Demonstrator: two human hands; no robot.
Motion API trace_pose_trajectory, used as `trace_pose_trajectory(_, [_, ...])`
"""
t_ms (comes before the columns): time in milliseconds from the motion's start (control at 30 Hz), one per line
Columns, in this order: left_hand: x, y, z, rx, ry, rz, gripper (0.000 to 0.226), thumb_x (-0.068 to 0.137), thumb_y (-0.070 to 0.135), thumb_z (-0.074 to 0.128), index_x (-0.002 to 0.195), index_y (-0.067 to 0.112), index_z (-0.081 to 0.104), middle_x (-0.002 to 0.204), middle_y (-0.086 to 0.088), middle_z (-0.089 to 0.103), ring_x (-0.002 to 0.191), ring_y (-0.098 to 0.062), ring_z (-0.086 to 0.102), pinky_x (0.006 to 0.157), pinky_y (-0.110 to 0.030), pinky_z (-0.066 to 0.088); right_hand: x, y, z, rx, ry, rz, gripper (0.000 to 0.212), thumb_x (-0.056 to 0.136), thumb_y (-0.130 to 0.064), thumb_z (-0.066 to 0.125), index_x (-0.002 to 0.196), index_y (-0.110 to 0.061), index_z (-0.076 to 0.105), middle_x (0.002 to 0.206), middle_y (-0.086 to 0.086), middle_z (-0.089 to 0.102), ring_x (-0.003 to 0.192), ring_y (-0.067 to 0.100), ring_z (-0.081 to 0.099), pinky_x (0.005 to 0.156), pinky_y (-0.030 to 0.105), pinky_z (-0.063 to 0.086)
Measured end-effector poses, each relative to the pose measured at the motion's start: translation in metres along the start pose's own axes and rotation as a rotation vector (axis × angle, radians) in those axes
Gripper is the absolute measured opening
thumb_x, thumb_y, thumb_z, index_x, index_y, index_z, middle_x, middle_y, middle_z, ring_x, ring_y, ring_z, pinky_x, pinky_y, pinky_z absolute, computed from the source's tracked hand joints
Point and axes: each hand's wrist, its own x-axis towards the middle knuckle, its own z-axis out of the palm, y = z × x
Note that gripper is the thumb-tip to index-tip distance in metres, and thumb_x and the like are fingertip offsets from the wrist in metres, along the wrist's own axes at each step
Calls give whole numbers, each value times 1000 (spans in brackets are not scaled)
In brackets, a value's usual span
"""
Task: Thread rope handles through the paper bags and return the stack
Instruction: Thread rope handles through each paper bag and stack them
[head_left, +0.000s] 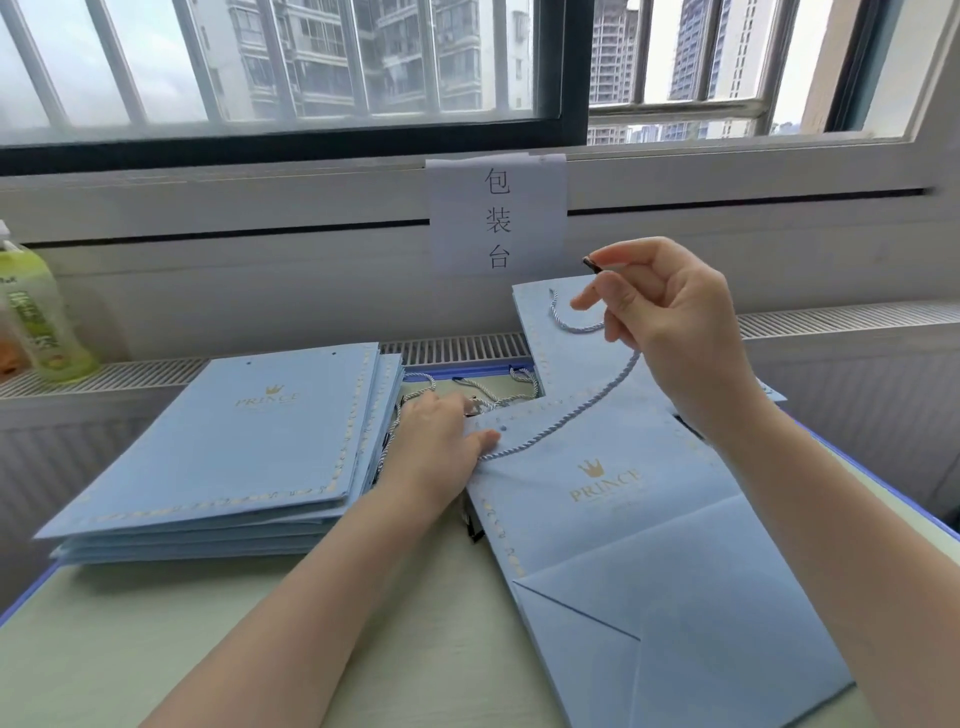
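At the far left of the frame a green drink bottle (44, 317) stands on the ledge under the window, well clear of the work. Next, left of centre, lies the stack of flat blue bags (223, 452) on the table (363, 649), each showing two punched holes near its top edge; judging by that, these are waiting for handles and sit within easy reach.

Just right of the stack, the left hand (441, 447) presses down with mostly straight fingers on the top corner of the bag being worked (623, 519), right beside its hole, likely to pin the paper so the cord can be drawn without dragging the bag. Behind that hand a loose bunch of spare cords (488, 389) lies on the table, touching nothing being threaded.

The blue rope (587, 405) rises from the hole under the left fingers, crossing the bag up to the right hand (670, 322) at centre right. Its grip pinches the dark tipped end between thumb and forefinger, held high, probably to pull slack through. Behind it another bag (545, 322), already carrying a cord loop, stands propped upright. A paper sign (496, 218) hangs on the wall above.
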Motion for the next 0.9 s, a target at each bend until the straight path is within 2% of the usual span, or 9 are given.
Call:
trace_pose_trajectory(100, [-1,2,-1,-49,4,2,34,87,28,65,117,12,61,117,-8,53,119,-24,40,94,-31,32,1,1,-1,-133,-5,-52,9,91,-3,57,91,-12,61,74,-1,69,60,1,58,58,14,43])
trace_pose_trajectory(233, [3,3,-4,-187,81,26,16,84,19,67,99,13,66,103,-5,61,109,-26,51,92,-39,43,-9,23,14,-513,-278,-14,5,85,-9,66,86,-13,69,75,-7,67,70,5,58,65,7,40])
trace_pose_trajectory(367, [3,6,-9,-262,146,36,16,85,15,67,100,9,66,100,-8,64,96,-21,57,77,-28,43,-23,47,30,-629,-442,-38,3,84,-10,67,84,-10,70,78,-2,66,72,13,58,72,23,46])
trace_pose_trajectory(500, [3,6,-10,-250,164,72,10,87,16,64,96,18,64,101,-9,62,101,-25,54,80,-29,40,-24,52,33,-650,-410,-130,3,84,-9,67,81,-8,67,79,5,67,74,22,61,71,39,50])
trace_pose_trajectory(633, [2,9,-13,-263,158,120,13,90,12,59,98,20,64,107,-8,60,104,-20,51,83,-24,35,-25,48,34,-708,-362,-258,5,84,-7,64,80,-4,64,78,8,63,71,24,58,63,40,50])
trace_pose_trajectory(700, [1,11,-16,-300,166,144,15,91,8,56,101,15,66,102,-4,59,93,-10,53,76,-13,37,-26,47,35,-766,-349,-323,8,82,-9,60,76,-5,61,75,6,61,67,24,55,58,39,48])
trace_pose_trajectory(767, [0,13,-18,-358,147,159,15,92,5,54,99,12,66,89,1,55,71,3,51,60,-3,36,-25,47,37,-804,-349,-359,10,81,-11,57,73,-5,59,72,5,58,65,24,54,54,37,47])
trace_pose_trajectory(833, [1,14,-20,-434,101,147,15,92,5,53,94,17,63,79,3,47,57,2,46,50,-8,34,-25,46,38,-820,-357,-366,11,80,-13,56,73,-5,59,71,5,58,65,24,53,53,37,47])
trace_pose_trajectory(900, [1,15,-20,-476,80,136,17,91,5,53,90,20,61,79,1,43,64,-5,44,57,-14,32,-25,46,39,-798,-361,-336,11,80,-15,58,73,-6,59,74,4,57,69,22,51,56,38,46])
